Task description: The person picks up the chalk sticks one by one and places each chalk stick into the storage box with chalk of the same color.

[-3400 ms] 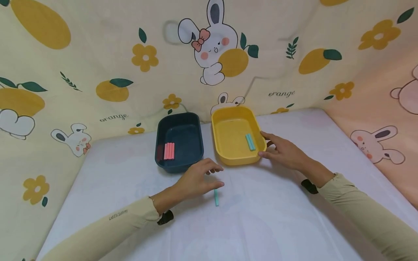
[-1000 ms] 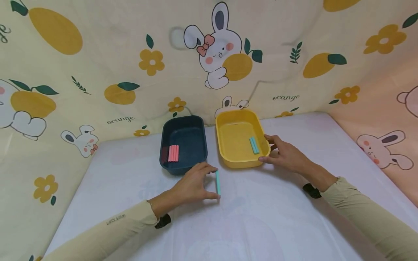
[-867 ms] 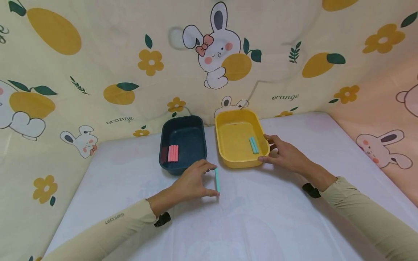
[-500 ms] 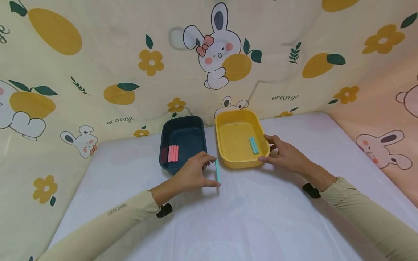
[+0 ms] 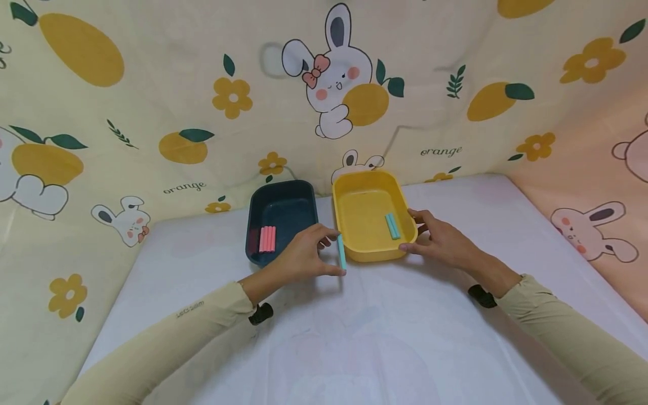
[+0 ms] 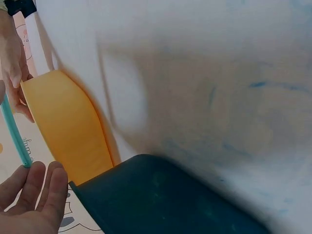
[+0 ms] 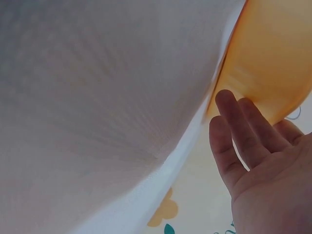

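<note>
My left hand pinches a mint-green stick of chalk by its two ends, between thumb and fingertips. It holds the chalk above the table, just off the front left corner of a yellow tub. In the left wrist view the same chalk stands out from the fingertips. Two more mint-green chalks lie inside the yellow tub. Against that tub's right side rests my right hand, thumb near the front corner; its fingers look fairly straight in the right wrist view.
Left of the yellow tub stands a dark blue tub, holding several pink chalks. My left hand overlaps its front right corner in the head view. A white cloth covers the table, and a printed curtain hangs behind the tubs.
The left hand has taken the mint-green chalk off the table, raised it and carried it forward, slightly right, towards the yellow tub. The right hand stays at that tub's side.
</note>
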A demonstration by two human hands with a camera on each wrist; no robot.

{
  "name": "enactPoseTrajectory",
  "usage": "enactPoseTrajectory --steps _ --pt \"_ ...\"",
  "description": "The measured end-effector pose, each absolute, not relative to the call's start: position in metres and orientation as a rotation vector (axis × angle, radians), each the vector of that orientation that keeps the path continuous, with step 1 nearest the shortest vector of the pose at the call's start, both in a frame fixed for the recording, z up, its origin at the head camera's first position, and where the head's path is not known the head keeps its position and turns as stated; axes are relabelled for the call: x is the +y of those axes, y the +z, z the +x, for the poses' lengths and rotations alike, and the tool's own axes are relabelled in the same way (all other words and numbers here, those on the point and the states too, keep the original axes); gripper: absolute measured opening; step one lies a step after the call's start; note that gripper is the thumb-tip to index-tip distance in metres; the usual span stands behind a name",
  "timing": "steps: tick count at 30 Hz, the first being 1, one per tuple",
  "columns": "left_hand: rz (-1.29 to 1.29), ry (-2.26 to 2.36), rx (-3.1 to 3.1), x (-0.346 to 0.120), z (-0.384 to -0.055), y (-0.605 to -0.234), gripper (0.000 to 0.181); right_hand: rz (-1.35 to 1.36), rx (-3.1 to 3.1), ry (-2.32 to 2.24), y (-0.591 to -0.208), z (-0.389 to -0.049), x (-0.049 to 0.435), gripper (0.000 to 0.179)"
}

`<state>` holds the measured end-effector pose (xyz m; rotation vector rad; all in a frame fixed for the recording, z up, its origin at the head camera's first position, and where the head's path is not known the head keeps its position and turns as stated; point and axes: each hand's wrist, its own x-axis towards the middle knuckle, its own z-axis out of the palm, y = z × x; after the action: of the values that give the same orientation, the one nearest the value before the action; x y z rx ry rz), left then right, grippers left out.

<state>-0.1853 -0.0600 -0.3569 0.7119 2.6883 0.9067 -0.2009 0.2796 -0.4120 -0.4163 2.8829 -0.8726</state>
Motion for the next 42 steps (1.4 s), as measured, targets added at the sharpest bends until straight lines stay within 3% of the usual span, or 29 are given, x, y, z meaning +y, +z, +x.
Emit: enactPoseTrajectory --steps 42 --pt "0.62 0.853 2.762 -0.043 -0.249 -0.359 0.08 -0.422 2.876 -0.878 -0.41 -0.2 0.278 0.095"
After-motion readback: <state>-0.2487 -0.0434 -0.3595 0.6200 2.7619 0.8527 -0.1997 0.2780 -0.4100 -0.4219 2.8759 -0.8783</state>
